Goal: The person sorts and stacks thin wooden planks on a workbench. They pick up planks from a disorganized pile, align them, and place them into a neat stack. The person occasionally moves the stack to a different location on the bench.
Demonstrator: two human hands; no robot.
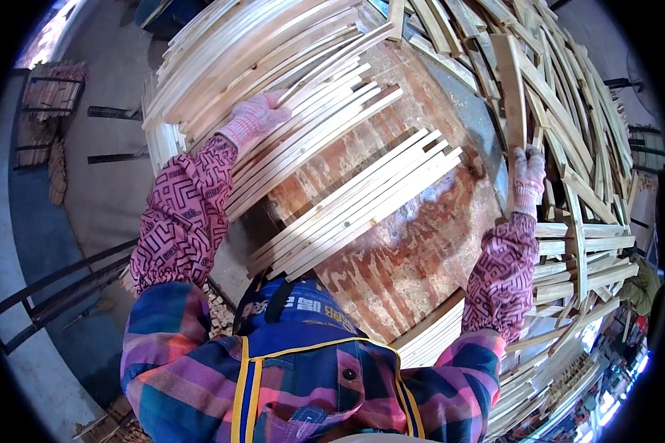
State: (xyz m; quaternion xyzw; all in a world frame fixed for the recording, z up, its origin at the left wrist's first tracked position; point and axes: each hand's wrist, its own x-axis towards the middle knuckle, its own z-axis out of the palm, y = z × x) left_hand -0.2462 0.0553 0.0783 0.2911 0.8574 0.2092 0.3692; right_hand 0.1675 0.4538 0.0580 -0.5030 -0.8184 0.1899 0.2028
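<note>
My left hand (253, 122), in a pale pinkish knit glove, is closed around the near end of a thin wooden strip (340, 60). That strip slants away to the far right, above other strips lying side by side. Out to the right, my gloved right hand (528, 176) grips the edge of a wider wooden slat (508, 92), which stretches away from me along the pile. Between my hands, a small group of pale strips (358, 199) lies diagonally on a worn reddish-brown board (414, 244).
Long strips are stacked in a large bundle (229, 52) at the far left. A tangled heap of slats (569, 111) fills the right side. More strips (436, 332) lie near my right elbow. Dark metal bars (66, 273) stand at the left.
</note>
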